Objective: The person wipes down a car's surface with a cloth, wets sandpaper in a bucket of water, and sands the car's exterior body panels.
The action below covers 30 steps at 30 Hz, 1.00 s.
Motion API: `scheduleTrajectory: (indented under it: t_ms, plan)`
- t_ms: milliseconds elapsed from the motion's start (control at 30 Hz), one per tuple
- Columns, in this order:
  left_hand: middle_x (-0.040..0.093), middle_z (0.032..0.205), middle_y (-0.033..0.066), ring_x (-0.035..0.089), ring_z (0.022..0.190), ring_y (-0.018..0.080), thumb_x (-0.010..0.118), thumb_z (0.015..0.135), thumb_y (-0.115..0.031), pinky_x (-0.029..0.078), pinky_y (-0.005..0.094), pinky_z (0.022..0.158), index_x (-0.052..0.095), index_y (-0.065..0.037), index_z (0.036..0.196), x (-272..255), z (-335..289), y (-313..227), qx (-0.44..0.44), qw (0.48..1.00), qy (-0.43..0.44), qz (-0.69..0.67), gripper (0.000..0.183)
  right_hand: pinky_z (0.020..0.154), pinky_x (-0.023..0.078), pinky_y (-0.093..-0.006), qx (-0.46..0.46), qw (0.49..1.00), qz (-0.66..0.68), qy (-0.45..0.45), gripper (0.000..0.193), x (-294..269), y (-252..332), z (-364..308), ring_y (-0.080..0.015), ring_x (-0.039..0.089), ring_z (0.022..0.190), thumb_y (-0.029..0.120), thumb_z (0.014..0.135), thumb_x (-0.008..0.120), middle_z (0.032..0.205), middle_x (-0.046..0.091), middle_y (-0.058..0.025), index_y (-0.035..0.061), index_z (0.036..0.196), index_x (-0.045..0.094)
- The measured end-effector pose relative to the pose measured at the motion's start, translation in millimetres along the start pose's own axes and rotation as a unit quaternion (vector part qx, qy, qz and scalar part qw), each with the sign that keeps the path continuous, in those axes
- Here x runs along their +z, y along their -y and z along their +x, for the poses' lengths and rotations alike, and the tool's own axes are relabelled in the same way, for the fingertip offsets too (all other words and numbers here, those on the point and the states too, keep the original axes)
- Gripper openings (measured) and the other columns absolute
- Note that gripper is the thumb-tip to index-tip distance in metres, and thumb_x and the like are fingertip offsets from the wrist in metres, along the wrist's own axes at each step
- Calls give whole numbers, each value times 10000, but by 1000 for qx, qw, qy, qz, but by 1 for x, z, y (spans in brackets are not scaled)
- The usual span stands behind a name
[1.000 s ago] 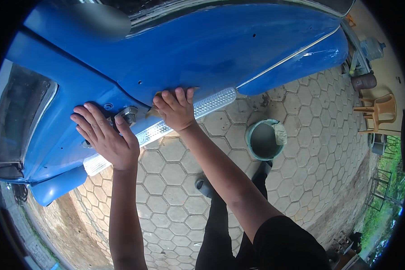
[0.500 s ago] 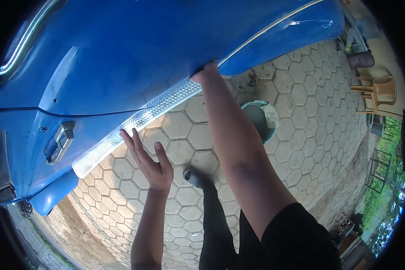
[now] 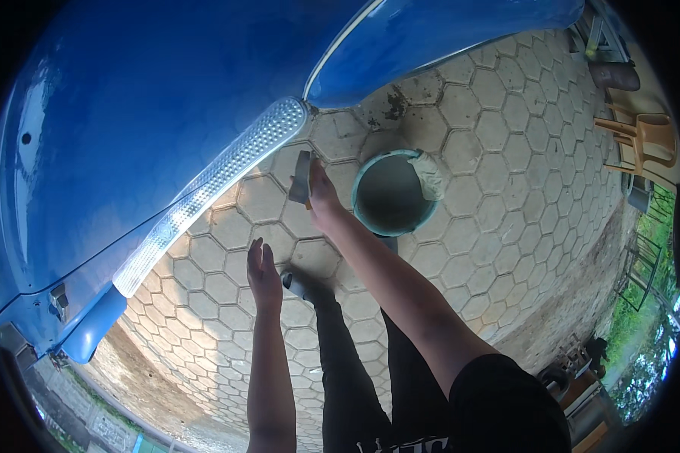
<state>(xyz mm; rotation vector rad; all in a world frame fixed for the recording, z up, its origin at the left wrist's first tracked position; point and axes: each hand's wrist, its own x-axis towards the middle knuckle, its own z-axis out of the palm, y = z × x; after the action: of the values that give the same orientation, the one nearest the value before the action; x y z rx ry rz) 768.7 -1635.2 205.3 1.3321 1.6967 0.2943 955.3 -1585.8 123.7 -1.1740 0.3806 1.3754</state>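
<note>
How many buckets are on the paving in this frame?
1. A teal bucket stands on the hexagonal paving just right of the right hand, with a pale rag draped over its rim. Others may be hidden behind the blue vehicle body.

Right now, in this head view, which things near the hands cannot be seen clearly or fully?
- Small flat grey piece in the right hand: the fingers cover part of it, so its kind is unclear.
- Round teal bucket: its inside is in shadow, so the contents are unclear; a pale rag hangs on the rim.
- Blue vehicle body: cut off by the picture's rim.
- Left hand: seen edge-on, holds nothing visible.
</note>
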Motion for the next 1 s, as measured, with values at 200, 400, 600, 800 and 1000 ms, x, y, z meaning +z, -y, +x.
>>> scheduleTrajectory:
  t_ms: [200,400,600,800,1000]
  plan:
    - [575,1438,126,563,1310,265,473,1046,-514,436,389,1030,496,-61,1453,105,35,34,-101,982,146,-65,609,1021,467,-383,114,952,-69,-276,807,-223,10,26,-250,590,1237,755,981,320,1385,598,-97,192,1551,421]
    - [563,1395,211,542,1303,337,584,1020,-428,400,416,1106,474,-43,1459,186,44,26,-6,987,162,-14,594,1033,449,-533,41,717,-659,-223,538,-273,4,81,-356,582,1239,530,992,472,1323,632,-146,139,1329,622]
    - [272,1601,262,249,1501,450,579,1016,-352,237,616,1187,387,-101,1534,247,30,45,366,882,10,298,607,1136,320,-579,-251,490,-795,-254,798,-332,-21,114,-386,360,1434,694,939,483,1579,360,-150,236,1576,336]
    - [206,1646,234,195,1535,413,536,1018,-364,159,621,1216,377,-185,1564,264,22,78,433,809,112,381,597,1185,232,-603,-174,438,-871,-138,846,-350,-42,104,-372,247,1500,711,914,500,1633,277,-125,233,1588,321]
    - [189,1667,194,178,1550,360,537,1011,-417,185,516,1240,357,-208,1580,240,55,124,415,802,192,385,632,1178,309,-553,69,336,-939,-4,534,-352,-71,138,-363,328,1481,411,1018,478,1621,318,-160,155,1486,488]
